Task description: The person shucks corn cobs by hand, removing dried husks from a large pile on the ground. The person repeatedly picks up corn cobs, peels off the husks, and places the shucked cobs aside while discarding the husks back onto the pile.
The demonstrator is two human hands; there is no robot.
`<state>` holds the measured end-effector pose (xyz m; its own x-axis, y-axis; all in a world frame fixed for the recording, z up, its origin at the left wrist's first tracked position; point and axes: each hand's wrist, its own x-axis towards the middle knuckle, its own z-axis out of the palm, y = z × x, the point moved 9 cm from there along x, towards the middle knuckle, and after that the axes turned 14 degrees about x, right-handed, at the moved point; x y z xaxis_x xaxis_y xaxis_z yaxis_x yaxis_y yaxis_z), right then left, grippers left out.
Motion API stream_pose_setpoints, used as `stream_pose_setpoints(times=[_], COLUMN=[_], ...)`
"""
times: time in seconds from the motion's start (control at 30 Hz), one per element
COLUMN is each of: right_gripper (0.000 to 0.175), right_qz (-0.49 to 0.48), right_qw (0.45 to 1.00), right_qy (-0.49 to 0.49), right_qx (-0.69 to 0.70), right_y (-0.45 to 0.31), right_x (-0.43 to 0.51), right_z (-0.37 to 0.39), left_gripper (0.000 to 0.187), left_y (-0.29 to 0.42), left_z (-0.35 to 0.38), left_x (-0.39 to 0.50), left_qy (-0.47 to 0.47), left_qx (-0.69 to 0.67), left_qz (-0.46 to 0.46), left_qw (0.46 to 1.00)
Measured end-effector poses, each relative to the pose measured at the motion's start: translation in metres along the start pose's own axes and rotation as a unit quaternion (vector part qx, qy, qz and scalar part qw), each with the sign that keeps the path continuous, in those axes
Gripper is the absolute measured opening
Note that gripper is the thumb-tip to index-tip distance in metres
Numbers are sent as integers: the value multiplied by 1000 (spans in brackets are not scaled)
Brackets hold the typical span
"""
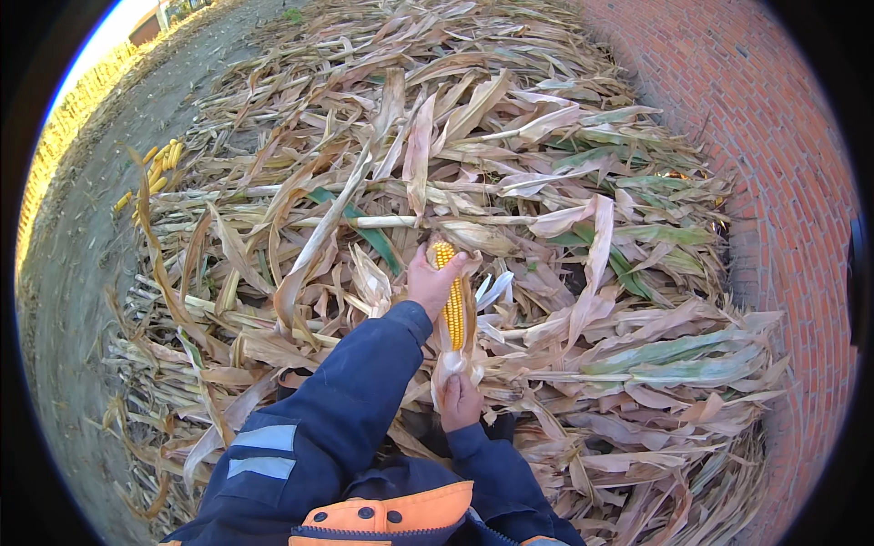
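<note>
A yellow ear of corn (454, 315) lies partly bared in its pale husk (447, 365), right in front of me. Around its far end, my left hand (433, 280) is closed, with the thumb across the kernels. My right hand (461, 403) pinches the husk at the near end, below the bared kernels. Dry husk leaf still runs along the right side of the ear. Just right of it, white husk strips (493, 293) rest among the dry corn stalks (382, 222).
Dry stalks and long leaves (505, 130) cover the ground all around. Several bare yellow ears (164, 162) are heaped at the left edge. A red brick surface (771, 157) borders the stalks on the right; bare dirt (82, 327) runs along the left.
</note>
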<state>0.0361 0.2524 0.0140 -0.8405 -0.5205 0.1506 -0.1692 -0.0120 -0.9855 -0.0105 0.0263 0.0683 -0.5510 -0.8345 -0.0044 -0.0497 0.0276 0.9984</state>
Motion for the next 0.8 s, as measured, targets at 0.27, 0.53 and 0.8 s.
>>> stream_pose_setpoints(times=[0.27, 0.53, 0.8], right_gripper=[27, 42, 43], right_qz=[-16, -83, 81], right_qw=[992, 972, 954], right_qy=[87, 140, 139], right_qx=[94, -168, 252], right_y=[-59, -96, 13], right_x=[87, 137, 125], right_z=[-53, -53, -35], left_gripper=[45, 31, 24], left_y=[1, -15, -132], left_z=[93, 92, -9], left_x=[-23, -24, -51], left_qy=[-223, -161, -188], left_qx=[-73, 226, 612], left_qz=[30, 99, -17], left_qw=[972, 956, 768])
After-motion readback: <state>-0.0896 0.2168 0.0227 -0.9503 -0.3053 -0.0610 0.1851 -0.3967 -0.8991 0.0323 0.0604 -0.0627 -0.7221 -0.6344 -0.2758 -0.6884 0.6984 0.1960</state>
